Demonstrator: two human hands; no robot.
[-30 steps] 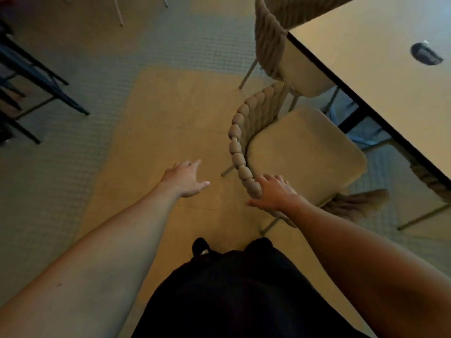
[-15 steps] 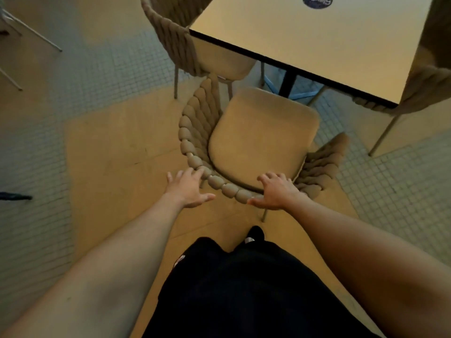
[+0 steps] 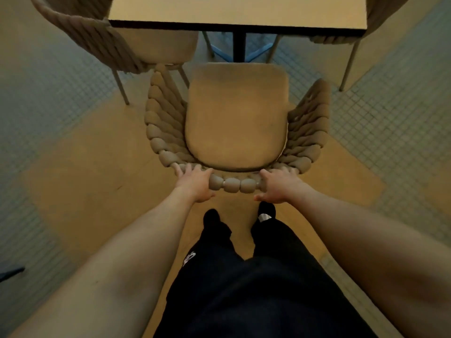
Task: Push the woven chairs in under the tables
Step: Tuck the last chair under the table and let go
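Chair [image 3: 235, 113] sits just ahead of our hands, left [image 3: 194, 182] & right [image 3: 277, 185] fingers curled over its backrest; seat not yet under table [image 3: 238, 11], push left.

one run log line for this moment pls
phase: push start | left hand: grips backrest | right hand: grips backrest | woven chair: facing table, seat not under yet
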